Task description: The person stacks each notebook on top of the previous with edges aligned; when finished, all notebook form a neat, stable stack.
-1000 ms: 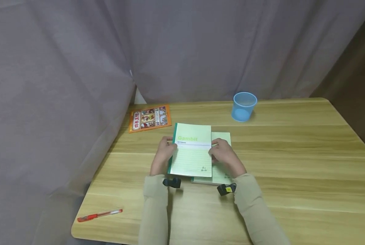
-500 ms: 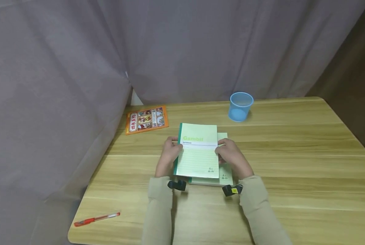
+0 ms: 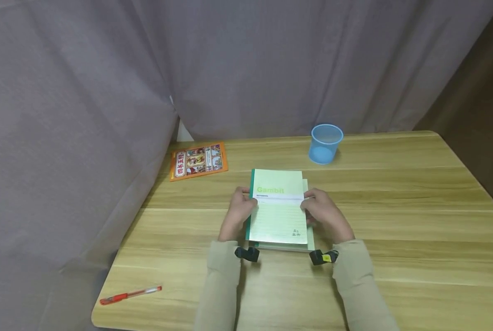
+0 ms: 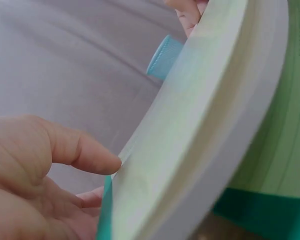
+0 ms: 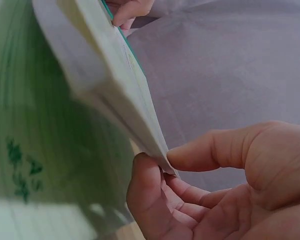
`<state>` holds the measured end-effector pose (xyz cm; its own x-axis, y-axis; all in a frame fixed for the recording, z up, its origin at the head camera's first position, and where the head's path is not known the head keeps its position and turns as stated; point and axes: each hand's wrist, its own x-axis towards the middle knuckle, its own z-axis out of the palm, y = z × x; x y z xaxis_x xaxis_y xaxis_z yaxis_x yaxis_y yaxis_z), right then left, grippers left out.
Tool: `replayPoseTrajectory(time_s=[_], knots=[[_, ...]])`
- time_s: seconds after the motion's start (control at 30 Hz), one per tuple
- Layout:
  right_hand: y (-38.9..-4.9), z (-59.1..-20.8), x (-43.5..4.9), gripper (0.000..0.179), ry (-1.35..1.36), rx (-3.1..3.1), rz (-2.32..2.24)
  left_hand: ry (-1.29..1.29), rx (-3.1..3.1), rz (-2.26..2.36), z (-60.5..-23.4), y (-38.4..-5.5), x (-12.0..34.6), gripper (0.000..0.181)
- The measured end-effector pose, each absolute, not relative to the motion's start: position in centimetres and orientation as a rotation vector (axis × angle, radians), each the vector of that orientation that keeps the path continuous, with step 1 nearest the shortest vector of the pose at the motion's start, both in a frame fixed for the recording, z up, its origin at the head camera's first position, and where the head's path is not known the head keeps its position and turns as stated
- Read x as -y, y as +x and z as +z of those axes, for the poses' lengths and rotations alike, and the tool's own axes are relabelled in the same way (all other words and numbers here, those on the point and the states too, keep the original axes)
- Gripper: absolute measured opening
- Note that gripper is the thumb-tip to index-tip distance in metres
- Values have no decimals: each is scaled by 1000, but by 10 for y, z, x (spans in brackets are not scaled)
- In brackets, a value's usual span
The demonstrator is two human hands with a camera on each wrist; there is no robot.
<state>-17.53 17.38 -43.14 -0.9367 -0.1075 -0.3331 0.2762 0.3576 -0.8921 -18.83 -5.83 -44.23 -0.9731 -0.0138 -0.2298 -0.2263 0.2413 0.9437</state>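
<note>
Both hands hold a light green "Gambit" notebook (image 3: 277, 220) by its two long sides. My left hand (image 3: 240, 211) pinches the dark green spine side, thumb on the cover. On the opposite edge, my right hand (image 3: 325, 214) grips with the thumb above and fingers curled beneath, plain in the right wrist view. Below it lies a second green notebook (image 3: 310, 236), mostly covered, its right and front edges showing in the head view. A gap between the two shows in the left wrist view, where the lower notebook (image 4: 270, 165) sits apart from the held one (image 4: 185, 115).
An orange comic-style book (image 3: 198, 161) lies at the table's back left. A blue mesh pen cup (image 3: 326, 145) stands at the back. Near the front left corner lies a red pen (image 3: 130, 295). Grey curtain (image 3: 250, 69) hangs behind the wooden table (image 3: 416, 207).
The held notebook has moved right with both hands, so it now covers more of the notebook below. The pen, cup and orange book stay in place on the table; the head view shifted slightly.
</note>
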Motion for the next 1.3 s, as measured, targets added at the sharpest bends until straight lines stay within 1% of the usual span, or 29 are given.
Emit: replayPoseTrajectory(time_s=[0.27, 0.5, 0.8, 1.0, 1.3], knots=[[-173, -441, -178, 41, 127, -2261, -1652, -212, -2390, 1731, -445, -186, 51, 46], [-170, -442, -181, 47, 75, -2260, -1655, -193, -2437, 1678, -444, -184, 50, 43], [-169, -445, -184, 45, 133, -2293, -1587, -136, -2577, 1524, -446, -184, 50, 41], [-169, -448, -187, 47, 169, -2318, -1567, -124, -2629, 1426, -449, -182, 47, 37], [-168, -445, -187, 49, 161, -2342, -1506, -142, -2646, 1402, -451, -183, 47, 39]])
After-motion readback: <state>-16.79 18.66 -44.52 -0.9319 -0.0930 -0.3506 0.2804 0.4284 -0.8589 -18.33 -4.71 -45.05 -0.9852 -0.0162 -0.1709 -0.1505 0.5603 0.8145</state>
